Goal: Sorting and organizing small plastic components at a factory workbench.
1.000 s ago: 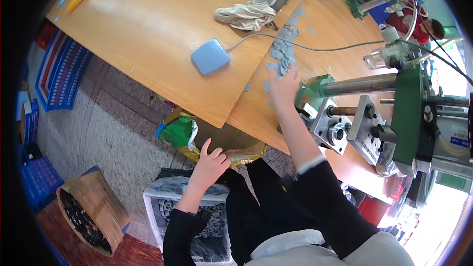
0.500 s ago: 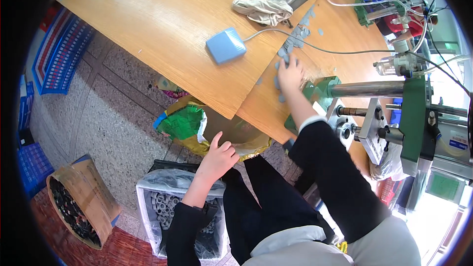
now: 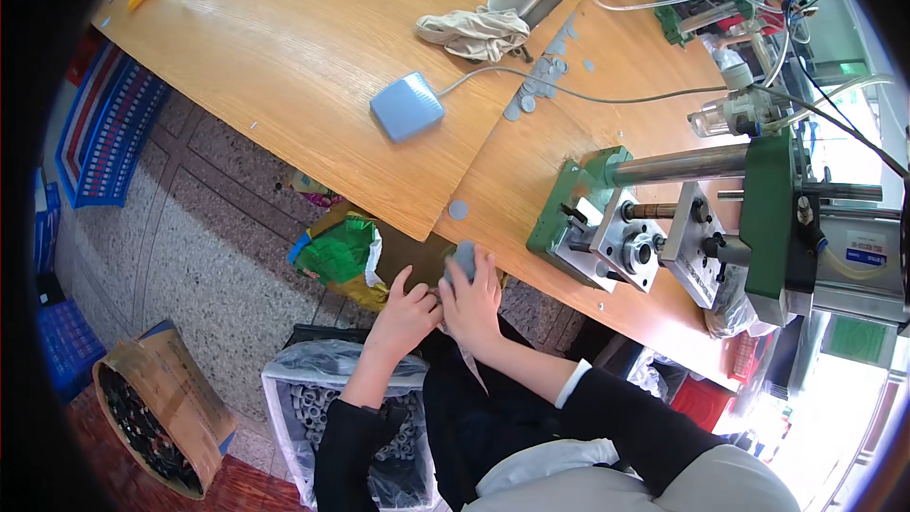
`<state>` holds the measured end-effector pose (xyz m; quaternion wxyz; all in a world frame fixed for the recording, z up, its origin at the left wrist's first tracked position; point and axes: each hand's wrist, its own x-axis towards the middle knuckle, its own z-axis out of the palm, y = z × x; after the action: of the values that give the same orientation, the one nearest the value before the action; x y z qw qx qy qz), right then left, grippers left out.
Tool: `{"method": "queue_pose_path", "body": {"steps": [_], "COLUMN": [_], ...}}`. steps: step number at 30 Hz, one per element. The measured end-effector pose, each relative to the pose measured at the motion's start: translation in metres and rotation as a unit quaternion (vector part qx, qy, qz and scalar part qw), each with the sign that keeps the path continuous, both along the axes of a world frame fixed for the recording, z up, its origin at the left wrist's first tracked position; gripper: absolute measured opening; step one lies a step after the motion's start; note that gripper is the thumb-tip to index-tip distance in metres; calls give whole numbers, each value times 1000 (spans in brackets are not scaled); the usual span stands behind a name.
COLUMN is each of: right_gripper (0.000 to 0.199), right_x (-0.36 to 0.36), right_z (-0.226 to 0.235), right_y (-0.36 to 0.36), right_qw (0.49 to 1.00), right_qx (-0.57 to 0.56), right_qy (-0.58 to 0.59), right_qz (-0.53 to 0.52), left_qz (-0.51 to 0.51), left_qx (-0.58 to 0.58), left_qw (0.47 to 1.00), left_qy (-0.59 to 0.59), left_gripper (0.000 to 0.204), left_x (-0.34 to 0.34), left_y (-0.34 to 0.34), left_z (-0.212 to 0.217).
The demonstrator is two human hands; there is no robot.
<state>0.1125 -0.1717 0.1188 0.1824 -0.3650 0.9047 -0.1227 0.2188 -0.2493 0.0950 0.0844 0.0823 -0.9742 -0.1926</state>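
Observation:
My right hand [image 3: 471,305] is closed round several flat grey discs [image 3: 464,258], held over the mouth of a green and gold sack [image 3: 338,253]. My left hand [image 3: 402,320] is beside it, the two hands meeting at the sack's near rim. Its index finger is raised while the other fingers bend in toward the rim, where a pale flap [image 3: 471,363] hangs below the hands. A single grey disc [image 3: 458,210] lies at the table corner. More grey discs [image 3: 538,82] are heaped farther back along the table seam.
A green press [image 3: 626,228] stands on the table at right. A blue foot pedal [image 3: 407,106] trails a cable across the table. A cloth [image 3: 474,34] lies farther back. On the floor are a lined bin [image 3: 284,417] of grey rings and a cardboard box [image 3: 175,389].
My right hand has come back from the disc heap to the sack, carrying discs. A loose disc now lies at the table corner. My left hand has stayed near the sack's rim.

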Motion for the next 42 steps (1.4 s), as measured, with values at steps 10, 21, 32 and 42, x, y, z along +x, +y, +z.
{"method": "queue_pose_path", "body": {"steps": [10,21,32,42], "right_gripper": [39,47,50,61], "right_x": [-121,-149,-70,-104], "right_z": [-16,-55,-26,-34], "right_y": [-78,-109,-29,-59], "right_qw": [978,984,936,948], "right_qx": [-206,-109,-43,-49], "right_qy": [-1,117,56,98], "right_qz": [-36,75,346,298], "left_qz": [-5,9,1,13], "left_qx": [23,21,19,15], "left_qw": [1000,1000,1000,1000], "left_qy": [-7,-4,-23,-18], "left_gripper": [6,4,4,3], "left_x": [5,3,6,10], "left_y": [3,2,0,-2], "left_z": [-2,-7,-2,2]}}
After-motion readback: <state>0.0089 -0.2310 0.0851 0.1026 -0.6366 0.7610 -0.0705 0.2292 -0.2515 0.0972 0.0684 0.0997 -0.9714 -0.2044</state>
